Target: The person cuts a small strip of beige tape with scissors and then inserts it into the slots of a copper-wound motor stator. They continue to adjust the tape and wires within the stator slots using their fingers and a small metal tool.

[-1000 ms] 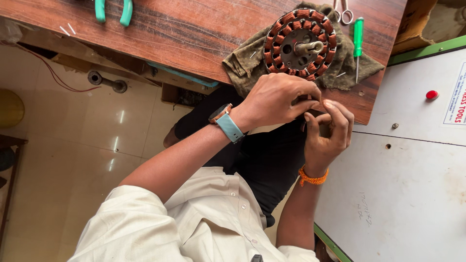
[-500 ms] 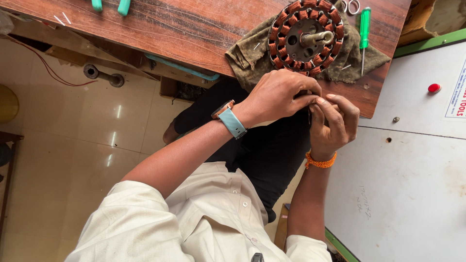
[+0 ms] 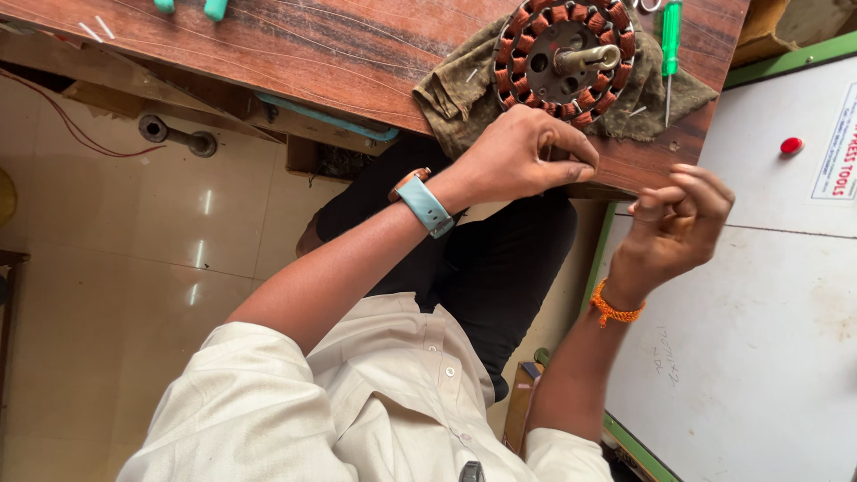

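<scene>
Presently, our bench holds:
Left hand [image 3: 527, 161]: fingers pinched shut at the bench's near edge; whether on fine wire, we cannot tell.
Right hand [image 3: 674, 223]: curled, raised beside the left; grip unclear.
Stator [image 3: 564, 58]: on cloth [image 3: 455, 89], far edge; copper coils look wound all round.
Screwdriver [image 3: 669, 45]: beside the stator, untouched.

Copper-wound metal stator [image 3: 565, 59] rests on rough olive cloth [image 3: 464, 94]; the surface [image 3: 295, 54] is grained, matt wood; floor tiles [image 3: 134, 241] look glossy.
</scene>
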